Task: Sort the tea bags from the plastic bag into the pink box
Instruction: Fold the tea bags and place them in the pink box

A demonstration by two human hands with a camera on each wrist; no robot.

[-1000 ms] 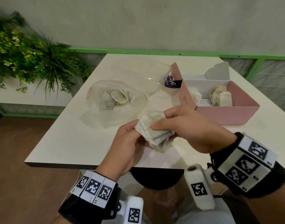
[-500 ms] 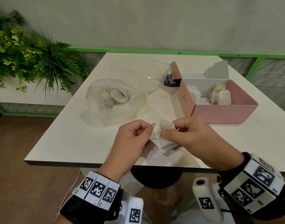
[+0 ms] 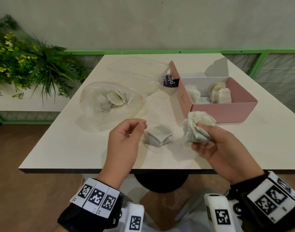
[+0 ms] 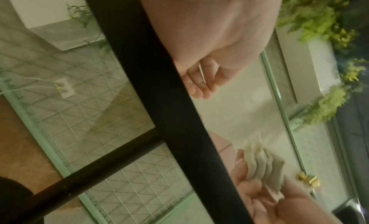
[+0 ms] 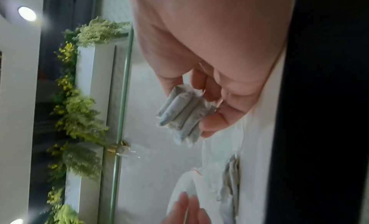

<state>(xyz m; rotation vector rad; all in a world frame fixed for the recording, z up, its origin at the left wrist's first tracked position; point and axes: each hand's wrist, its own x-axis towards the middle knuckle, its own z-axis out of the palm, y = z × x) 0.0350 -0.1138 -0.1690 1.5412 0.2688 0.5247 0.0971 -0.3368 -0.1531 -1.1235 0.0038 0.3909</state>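
1. Right hand (image 3: 215, 144) raised above near edge of surface (image 3: 79, 144), palm turned inward, forearm coming in from lower right; grip closed on a bunch of tea bags (image 3: 197, 128), thumb on top, fingers curled beneath.
2. Same bunch in right wrist view (image 5: 182, 115): several bags stacked side by side, pinched between thumb and fingers (image 5: 217, 118).
3. Left hand (image 3: 125, 143) raised over surface just left of a small pile of tea bags (image 3: 157, 137), palm facing right, fingers loosely curled, thumb and forefinger tips close together. Grip closed on nothing visible; a thin string possibly between the tips, cannot tell.
4. Small pile flat on surface between the two hands, touching neither.
5. Plastic bag (image 3: 110, 99) lying open on left half of surface, more tea bags inside.
6. Pink box (image 3: 227, 113) right of centre, lid flap up, just beyond right hand; tea bags already inside in two clusters, left and right.
7. Second clear bag (image 3: 136, 71) behind the first, beside the box.
8. Wrist bands with black-and-white markers on both forearms.
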